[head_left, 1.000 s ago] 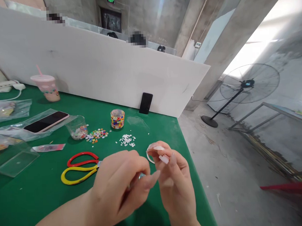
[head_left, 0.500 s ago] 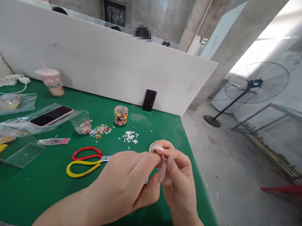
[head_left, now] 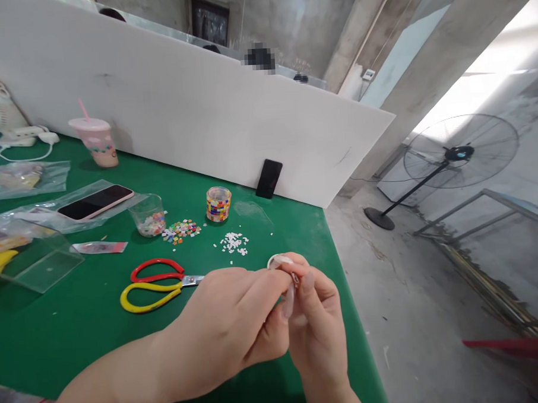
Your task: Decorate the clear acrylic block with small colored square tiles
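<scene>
Well beyond the left hand, to its far left, stands a pink cup [head_left: 97, 143], with a phone [head_left: 95, 202] nearer, lying on a plastic bag. Next, also beyond that hand, is a clear cup [head_left: 147, 205] holding small tiles; scissors [head_left: 154, 284] lie nearer, just left of the hand, their blades running up to it. Coloured tiles [head_left: 181, 230], a mosaic jar [head_left: 219, 211] and white tiles [head_left: 234, 243] lie past its knuckles. The left hand [head_left: 238, 321] is curled, thumb and forefinger nearly closed at the right hand's fingertips; whether it grips anything cannot be told. A white-edged thing [head_left: 270, 262] shows at the fingers of the right hand [head_left: 318, 312], which is half curled around a small piece [head_left: 295, 279], too hidden to make out.
</scene>
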Available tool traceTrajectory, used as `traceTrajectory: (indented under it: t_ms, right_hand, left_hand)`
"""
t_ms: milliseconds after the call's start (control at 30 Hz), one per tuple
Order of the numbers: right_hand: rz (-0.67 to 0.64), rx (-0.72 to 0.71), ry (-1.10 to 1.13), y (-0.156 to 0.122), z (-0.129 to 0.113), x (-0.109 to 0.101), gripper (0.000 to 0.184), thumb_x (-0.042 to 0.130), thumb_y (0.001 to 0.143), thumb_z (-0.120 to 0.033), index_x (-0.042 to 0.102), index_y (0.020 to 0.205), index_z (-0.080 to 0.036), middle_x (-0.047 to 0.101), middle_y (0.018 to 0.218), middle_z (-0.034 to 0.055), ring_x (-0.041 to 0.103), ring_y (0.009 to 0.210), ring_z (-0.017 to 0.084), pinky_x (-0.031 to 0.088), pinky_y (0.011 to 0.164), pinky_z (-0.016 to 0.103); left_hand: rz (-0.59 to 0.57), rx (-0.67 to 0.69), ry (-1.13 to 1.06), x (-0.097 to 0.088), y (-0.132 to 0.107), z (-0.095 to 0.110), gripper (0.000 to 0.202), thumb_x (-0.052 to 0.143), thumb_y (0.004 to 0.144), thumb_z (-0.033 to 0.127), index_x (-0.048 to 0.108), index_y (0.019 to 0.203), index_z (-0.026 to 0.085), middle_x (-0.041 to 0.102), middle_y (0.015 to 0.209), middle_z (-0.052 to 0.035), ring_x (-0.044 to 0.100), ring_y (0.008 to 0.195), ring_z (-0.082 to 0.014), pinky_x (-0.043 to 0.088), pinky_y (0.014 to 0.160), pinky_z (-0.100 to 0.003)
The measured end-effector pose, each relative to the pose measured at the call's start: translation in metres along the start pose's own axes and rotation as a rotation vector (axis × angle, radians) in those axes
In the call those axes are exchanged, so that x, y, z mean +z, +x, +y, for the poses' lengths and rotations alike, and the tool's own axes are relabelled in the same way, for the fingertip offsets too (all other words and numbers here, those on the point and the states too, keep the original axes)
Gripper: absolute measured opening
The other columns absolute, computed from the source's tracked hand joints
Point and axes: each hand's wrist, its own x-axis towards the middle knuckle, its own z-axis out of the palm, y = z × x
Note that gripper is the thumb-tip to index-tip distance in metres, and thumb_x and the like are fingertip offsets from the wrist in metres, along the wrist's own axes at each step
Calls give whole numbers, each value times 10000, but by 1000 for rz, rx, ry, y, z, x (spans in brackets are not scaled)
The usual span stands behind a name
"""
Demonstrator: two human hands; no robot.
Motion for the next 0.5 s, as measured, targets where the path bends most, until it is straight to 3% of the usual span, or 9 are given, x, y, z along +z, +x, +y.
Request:
traceTrajectory:
  t_ms: [133, 267, 500]
  right_hand:
    - [-1, 22, 22, -1, 0, 0, 109, 721, 839, -420, 810, 835, -357, 741, 903, 1, 715, 848, 156, 601, 758, 287]
    - [6, 32, 12, -2, 0, -1, 101, 726, 831, -427, 808, 836, -368, 747, 914, 5, 715, 876, 180, 601, 790, 330]
    - [-2, 83, 70, -3, 0, 0, 120, 726, 832, -425, 812, 825, -340, 724, 908, 2, 698, 858, 156, 590, 803, 299]
  left_hand:
    - [16, -9, -44, 0, -2, 1, 207, 397, 911, 130, 497, 742, 195, 598, 534, 22, 535, 419, -113, 344, 419, -260]
    - [9, -38, -80, 1, -4, 0, 161, 412, 927, 148, 502, 800, 190, 607, 566, 31, 553, 448, -104, 370, 446, -238]
    - [-3, -65, -114, 1, 0, 1, 216, 395, 916, 116, 482, 735, 195, 559, 545, 56, 508, 441, -76, 367, 461, -201]
